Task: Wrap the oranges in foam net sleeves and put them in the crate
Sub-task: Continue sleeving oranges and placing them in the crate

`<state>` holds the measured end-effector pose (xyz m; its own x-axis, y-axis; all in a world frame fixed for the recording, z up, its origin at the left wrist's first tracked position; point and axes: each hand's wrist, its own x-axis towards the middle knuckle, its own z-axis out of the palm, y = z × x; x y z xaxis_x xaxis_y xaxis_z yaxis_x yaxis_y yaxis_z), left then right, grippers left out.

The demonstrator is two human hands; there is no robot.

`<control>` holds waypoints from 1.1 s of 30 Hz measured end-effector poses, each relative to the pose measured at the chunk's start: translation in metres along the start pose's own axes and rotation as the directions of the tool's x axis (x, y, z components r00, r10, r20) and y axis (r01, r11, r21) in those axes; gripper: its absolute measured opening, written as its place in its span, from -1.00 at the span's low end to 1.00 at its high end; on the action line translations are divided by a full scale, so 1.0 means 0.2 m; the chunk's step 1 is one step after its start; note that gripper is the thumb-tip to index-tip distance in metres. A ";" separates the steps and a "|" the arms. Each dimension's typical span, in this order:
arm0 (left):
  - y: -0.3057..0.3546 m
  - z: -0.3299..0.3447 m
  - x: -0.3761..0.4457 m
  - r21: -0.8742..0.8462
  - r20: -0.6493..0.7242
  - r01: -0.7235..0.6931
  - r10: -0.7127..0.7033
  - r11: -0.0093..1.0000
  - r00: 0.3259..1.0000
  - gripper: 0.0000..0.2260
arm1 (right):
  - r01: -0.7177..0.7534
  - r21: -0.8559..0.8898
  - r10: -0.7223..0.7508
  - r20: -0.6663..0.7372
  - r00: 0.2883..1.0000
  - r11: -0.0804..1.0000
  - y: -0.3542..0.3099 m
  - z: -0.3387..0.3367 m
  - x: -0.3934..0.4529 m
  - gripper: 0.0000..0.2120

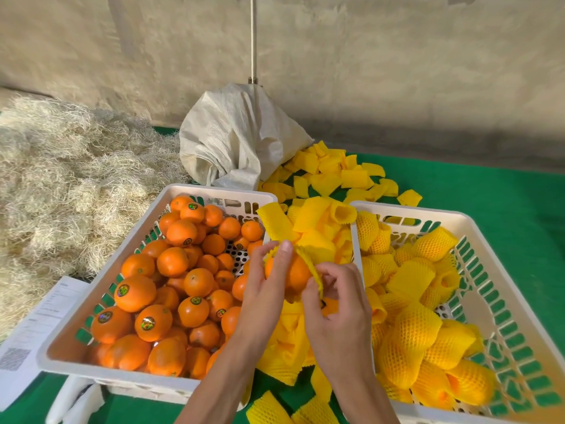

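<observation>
Orange (295,272) half in yellow foam net sleeve (312,269).
Left hand (265,284) grips the smooth round fruit; right hand (337,304) pinches the sleeve's stretchy mesh edge.

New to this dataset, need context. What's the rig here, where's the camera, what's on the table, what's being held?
No robot here: a person works with bare hands, filmed by one head-worn camera looking down. On the green table the left crate holds bare oranges, the right crate holds wrapped oranges, and loose foam sleeves lie between and behind them. The left hand holds an orange while the right hand pulls a yellow sleeve over it.
</observation>
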<state>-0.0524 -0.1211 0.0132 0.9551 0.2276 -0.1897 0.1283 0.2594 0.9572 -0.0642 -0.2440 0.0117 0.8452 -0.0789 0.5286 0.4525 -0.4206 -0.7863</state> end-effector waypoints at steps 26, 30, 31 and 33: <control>0.01 0.07 -0.05 0.481 -0.106 -0.425 0.532 0.767 0.840 -0.43 | 0.111 -0.220 -0.068 0.192 0.979 0.969 0.02 -0.21 0.07 -0.73; 0.01 0.13 -0.04 0.476 -0.217 -0.461 0.608 0.749 0.764 -0.45 | 0.174 -0.238 -0.148 0.126 0.981 0.956 -0.02 -0.19 0.05 -0.76; 0.01 0.16 -0.05 0.438 -0.246 -0.447 0.582 0.780 0.775 -0.44 | 0.161 -0.234 -0.143 0.092 0.985 0.959 -0.02 -0.18 0.05 -0.77; 0.02 0.23 -0.07 0.322 -0.252 -0.383 0.468 0.866 0.847 -0.41 | 0.063 -0.207 -0.063 0.004 0.998 0.976 -0.03 -0.18 0.05 -0.77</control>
<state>-0.0519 -0.1665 0.0298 0.8018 0.5504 0.2327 -0.1690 -0.1646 0.9718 -0.0675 -0.2742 0.0331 0.8160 -0.0482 0.5760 0.4359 -0.6031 -0.6680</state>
